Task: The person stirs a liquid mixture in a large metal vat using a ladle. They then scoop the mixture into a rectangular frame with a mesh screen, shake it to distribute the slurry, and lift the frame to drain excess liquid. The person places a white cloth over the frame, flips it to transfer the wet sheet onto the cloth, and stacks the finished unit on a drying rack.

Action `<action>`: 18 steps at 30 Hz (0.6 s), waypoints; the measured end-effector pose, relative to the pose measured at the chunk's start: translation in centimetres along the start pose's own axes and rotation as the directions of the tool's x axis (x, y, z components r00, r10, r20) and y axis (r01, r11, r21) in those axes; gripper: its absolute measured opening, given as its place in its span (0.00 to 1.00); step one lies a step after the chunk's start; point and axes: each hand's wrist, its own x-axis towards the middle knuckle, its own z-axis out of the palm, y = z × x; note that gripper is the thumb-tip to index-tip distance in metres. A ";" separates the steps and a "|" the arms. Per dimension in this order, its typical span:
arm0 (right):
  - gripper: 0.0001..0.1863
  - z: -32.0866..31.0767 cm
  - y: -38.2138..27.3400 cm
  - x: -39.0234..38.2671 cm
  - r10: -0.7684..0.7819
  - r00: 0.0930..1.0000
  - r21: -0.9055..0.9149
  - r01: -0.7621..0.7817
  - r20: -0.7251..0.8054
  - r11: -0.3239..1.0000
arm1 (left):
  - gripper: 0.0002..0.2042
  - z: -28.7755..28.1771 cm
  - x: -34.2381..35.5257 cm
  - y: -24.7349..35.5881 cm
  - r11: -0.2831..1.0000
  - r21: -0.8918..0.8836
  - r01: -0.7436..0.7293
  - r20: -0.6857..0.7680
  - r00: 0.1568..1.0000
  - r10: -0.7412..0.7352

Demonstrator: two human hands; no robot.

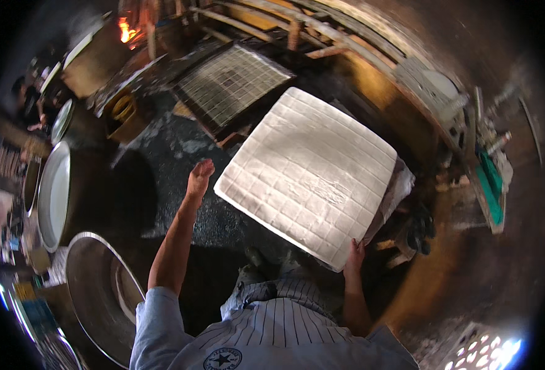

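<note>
A large pale slab (pixel 306 176), its top marked with a grid of squares, lies tilted in front of me. My right hand (pixel 354 256) grips its near right edge, with part of the fingers hidden by it. My left hand (pixel 200 179) is off the slab's left corner, apart from it, fingers stretched out and holding nothing. Whitish cloth (pixel 399 185) shows at the slab's right side. Beyond the slab lies a dark-framed square tray (pixel 232 86) with a similar grid across its surface.
At my left stand a deep round metal vat (pixel 75 271) and a wide basin (pixel 66 197). Farther off are a yellow crate (pixel 121 114), an open fire (pixel 126 29) and another person (pixel 33 114). Wooden rails (pixel 359 46) run along the back; green cloth (pixel 490 188) hangs at right.
</note>
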 end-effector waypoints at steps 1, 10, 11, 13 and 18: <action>0.30 0.3 0.5 0.2 0.008 0.998 -0.056 -0.011 -0.055 0.998 | 0.23 1.2 2.2 1.2 1.000 0.026 -0.004 0.019 1.000 0.004; 0.24 0.1 -4.6 10.7 0.134 0.982 0.067 -0.143 0.131 0.987 | 0.22 12.2 19.5 1.0 0.985 0.166 0.048 0.436 0.892 -0.117; 0.25 0.3 -4.8 11.6 0.079 0.989 0.076 -0.088 0.122 0.993 | 0.22 13.5 20.2 0.6 0.982 0.188 0.000 0.466 0.880 -0.089; 0.27 1.3 -6.1 12.3 -0.025 0.993 0.093 0.014 0.114 0.996 | 0.21 15.6 20.0 1.5 0.968 0.232 -0.092 0.518 0.854 -0.043; 0.30 2.5 -7.6 15.0 0.183 0.979 0.040 -0.187 0.089 0.981 | 0.34 15.9 22.7 0.4 0.960 0.276 0.044 0.519 0.834 -0.187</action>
